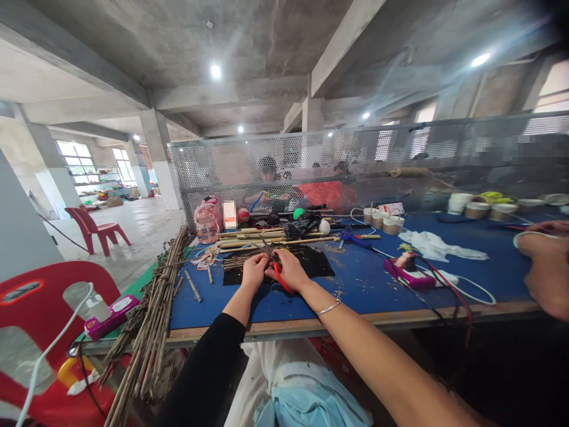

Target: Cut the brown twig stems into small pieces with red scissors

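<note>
My right hand (290,271) grips a pair of scissors with red handles (281,279), the blades pointing away and up to the left. Close beside it, my left hand (254,273) is closed near the blades; what its fingers pinch is too small to make out. Both hands are over a black cloth (317,261) on the blue table top (213,311). Thin brown twigs (237,261) lie on the cloth just left of my left hand. A few short cut stick pieces (192,286) rest further left.
A large bundle of dry stalks (153,320) hangs over the table's left edge. Behind the cloth lie long bamboo sticks (253,242) and a blue glue gun (354,239). Purple power strip (409,274) and cables sit to the right, near another person's hand (544,267). A perforated screen (213,163) stands behind.
</note>
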### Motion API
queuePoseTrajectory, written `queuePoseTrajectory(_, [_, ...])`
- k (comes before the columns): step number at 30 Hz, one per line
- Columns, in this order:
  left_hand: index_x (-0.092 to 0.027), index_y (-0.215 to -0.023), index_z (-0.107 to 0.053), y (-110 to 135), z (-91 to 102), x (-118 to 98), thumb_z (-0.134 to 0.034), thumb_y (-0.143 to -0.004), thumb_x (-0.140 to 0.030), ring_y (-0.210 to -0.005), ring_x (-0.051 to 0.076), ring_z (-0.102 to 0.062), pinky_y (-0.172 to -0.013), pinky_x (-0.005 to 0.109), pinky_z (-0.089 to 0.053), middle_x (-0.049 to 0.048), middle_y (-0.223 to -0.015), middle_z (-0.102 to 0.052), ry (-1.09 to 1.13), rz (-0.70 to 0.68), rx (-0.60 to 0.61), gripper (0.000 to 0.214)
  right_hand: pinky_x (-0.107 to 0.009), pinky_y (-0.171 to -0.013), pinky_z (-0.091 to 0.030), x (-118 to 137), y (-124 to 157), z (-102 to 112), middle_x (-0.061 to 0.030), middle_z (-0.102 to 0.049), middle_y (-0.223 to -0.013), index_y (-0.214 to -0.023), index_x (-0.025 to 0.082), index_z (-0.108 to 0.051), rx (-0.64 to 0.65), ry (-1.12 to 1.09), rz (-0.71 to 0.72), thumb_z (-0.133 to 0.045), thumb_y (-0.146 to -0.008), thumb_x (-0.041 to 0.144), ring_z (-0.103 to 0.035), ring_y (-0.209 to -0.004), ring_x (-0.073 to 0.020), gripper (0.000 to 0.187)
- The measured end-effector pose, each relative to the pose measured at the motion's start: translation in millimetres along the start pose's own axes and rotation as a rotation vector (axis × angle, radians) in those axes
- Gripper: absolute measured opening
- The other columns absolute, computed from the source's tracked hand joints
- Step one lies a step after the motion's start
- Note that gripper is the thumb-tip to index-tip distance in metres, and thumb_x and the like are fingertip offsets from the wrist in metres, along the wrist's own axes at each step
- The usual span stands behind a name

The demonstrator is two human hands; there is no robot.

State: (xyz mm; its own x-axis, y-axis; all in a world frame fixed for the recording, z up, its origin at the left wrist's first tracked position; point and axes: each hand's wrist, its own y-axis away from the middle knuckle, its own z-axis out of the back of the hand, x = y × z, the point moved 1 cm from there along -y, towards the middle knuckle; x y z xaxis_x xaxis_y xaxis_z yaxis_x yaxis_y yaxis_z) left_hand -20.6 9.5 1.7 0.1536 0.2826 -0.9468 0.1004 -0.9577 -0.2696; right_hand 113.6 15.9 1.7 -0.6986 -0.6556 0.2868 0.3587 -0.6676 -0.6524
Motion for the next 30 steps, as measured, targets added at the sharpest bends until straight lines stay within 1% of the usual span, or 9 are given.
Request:
queuePoseTrajectory(4, [-0.013,-0.076,-0.069,1.4,1.1,-2.2,-0.063,-0.066,-0.033,-0.057,0.012,-0.055,-0.056,0.021,-0.042,0.0041,-0.064,-0.065,-0.050,-0.026,0.005,0.024,-0.034,-0.085,-0.040,2.2,0.6,3.1,-0.0114,-0.057,-0.107,-0.116,0.016,-0.047,0.045,-0.060,-0.045,-0.059,-0.073,0.048,-0.053,-0.099,-0.0214,0.056])
queuePoseTrajectory(7, [-0.013,-0.073,-0.069,2.7,1.4,-5.9,-0.062,-0.067,-0.033,-0.056,0.013,-0.054,-0.054,0.021,-0.041,0.0034,-0.061,-0.064,-0.093,-0.027,-0.014,0.022,-0.029,-0.080,-0.042,5.0,0.9,7.5,-0.0090,-0.060,-0.104,-0.114,0.019,-0.050,0.099,-0.079,-0.087,-0.058,-0.074,0.050,-0.056,-0.097,-0.0197,0.051])
queuePoseTrajectory(12, [-0.013,-0.072,-0.069,2.4,-0.5,-7.4,-0.062,-0.067,-0.030,-0.056,0.013,-0.055,-0.053,0.021,-0.041,0.0028,-0.059,-0.063,-0.063,0.034,-0.076,0.019,-0.025,-0.070,-0.042,9.2,1.9,14.5,-0.0064,-0.066,-0.094,-0.107,0.023,-0.055,0.169,-0.026,-0.170,-0.054,-0.076,0.054,-0.061,-0.090,-0.0209,0.045])
queuePoseTrajectory(16, [-0.013,-0.072,-0.068,0.9,-1.1,-5.7,-0.062,-0.067,-0.029,-0.055,0.013,-0.055,-0.053,0.022,-0.042,0.0035,-0.060,-0.063,-0.058,0.064,-0.107,0.018,-0.025,-0.067,-0.041,9.3,2.1,15.1,-0.0057,-0.067,-0.091,-0.106,0.025,-0.056,0.189,0.013,-0.189,-0.051,-0.076,0.057,-0.062,-0.088,-0.0218,0.044])
queuePoseTrajectory(19, [-0.013,-0.072,-0.066,-0.9,-0.3,-3.5,-0.061,-0.067,-0.029,-0.052,0.011,-0.053,-0.051,0.021,-0.041,0.0027,-0.058,-0.061,-0.038,0.062,-0.108,0.018,-0.026,-0.070,-0.041,8.4,1.6,13.1,-0.0057,-0.065,-0.094,-0.107,0.024,-0.054,0.169,0.029,-0.169,-0.053,-0.074,0.059,-0.061,-0.089,-0.0211,0.048])
queuePoseTrajectory(22, [-0.013,-0.070,-0.065,-2.9,0.4,-0.5,-0.060,-0.067,-0.031,-0.050,0.010,-0.051,-0.049,0.020,-0.040,0.0015,-0.055,-0.059,-0.007,0.059,-0.079,0.019,-0.028,-0.078,-0.041,7.9,0.7,10.2,-0.0080,-0.061,-0.102,-0.109,0.020,-0.051,0.130,0.021,-0.106,-0.057,-0.071,0.059,-0.057,-0.096,-0.0205,0.055])
queuePoseTrajectory(26, [-0.013,-0.072,-0.065,-3.6,0.4,0.9,-0.061,-0.066,-0.033,-0.051,0.011,-0.052,-0.051,0.021,-0.041,0.0018,-0.057,-0.059,-0.007,0.037,-0.038,0.021,-0.031,-0.083,-0.040,6.9,-0.3,6.6,-0.0100,-0.059,-0.101,-0.108,0.017,-0.051,0.106,0.011,-0.076,-0.058,-0.071,0.055,-0.054,-0.098,-0.0199,0.053])
queuePoseTrajectory(30, [-0.013,-0.074,-0.065,-2.3,0.6,-0.8,-0.061,-0.067,-0.035,-0.051,0.010,-0.052,-0.049,0.020,-0.040,0.0021,-0.057,-0.060,-0.033,0.030,-0.024,0.024,-0.030,-0.083,-0.039,7.8,-0.2,6.7,-0.0099,-0.059,-0.103,-0.110,0.017,-0.050,0.121,-0.006,-0.077,-0.057,-0.074,0.052,-0.054,-0.100,-0.0199,0.051])
